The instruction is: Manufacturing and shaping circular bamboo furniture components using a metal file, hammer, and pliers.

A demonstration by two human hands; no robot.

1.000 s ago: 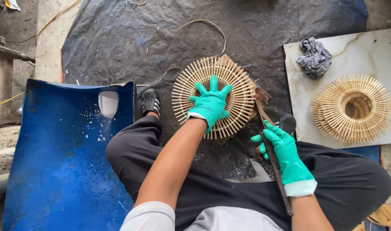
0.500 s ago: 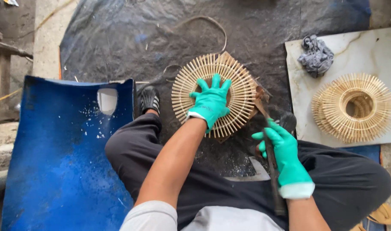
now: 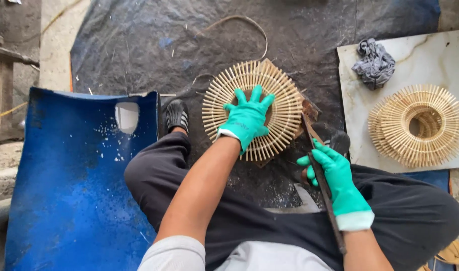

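1. Nearest the viewer, a seated person's dark trousers (image 3: 239, 221) fill the lower middle of the scene, with both forearms reaching away over the lap.
2. The right hand (image 3: 335, 175), in a green glove, is curled shut around a long thin dark blade (image 3: 322, 180). The blade runs from beside the right wrist, near, up to the right edge of the wicker ring, far.
3. The left hand (image 3: 247, 118), also green-gloved, lies flat with fingers spread apart on the middle of a round ring of pale bamboo sticks (image 3: 252, 108), pressing it down without gripping.
4. That wicker ring sits on a black plastic sheet (image 3: 189, 45) just beyond the knees. Its near edge almost reaches the lap; its right edge meets the blade tip.
5. A black sandal (image 3: 178, 114) rests just left of the ring, by the left knee.
6. To the left, a curved blue plastic panel (image 3: 74, 185) with a small cut-out hole comes right up against the left leg, leaving little room there.
7. To the right, a pale marble slab (image 3: 420, 60) holds a second wicker ring (image 3: 418, 125) and, farther off, a crumpled grey rag (image 3: 374, 62). The two are well apart.
8. Beyond the ring in hand, the black sheet stretches far with only a loose curved strip (image 3: 239, 22) and scattered splinters on it.
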